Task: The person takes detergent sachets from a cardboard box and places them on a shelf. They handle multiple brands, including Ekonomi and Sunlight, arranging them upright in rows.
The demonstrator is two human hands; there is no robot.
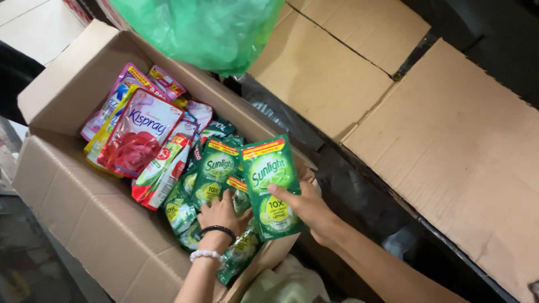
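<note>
Sorting: green pouches in box [84,224] — step in hand
Right hand [306,210]: grasping upright pouch [271,185]
Left hand [222,213]: pressed among pouches, grip unclear
Far left: pink packets [137,132]

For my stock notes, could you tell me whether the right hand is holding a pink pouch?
No, the right hand grips a green pouch by its lower edge.
</note>
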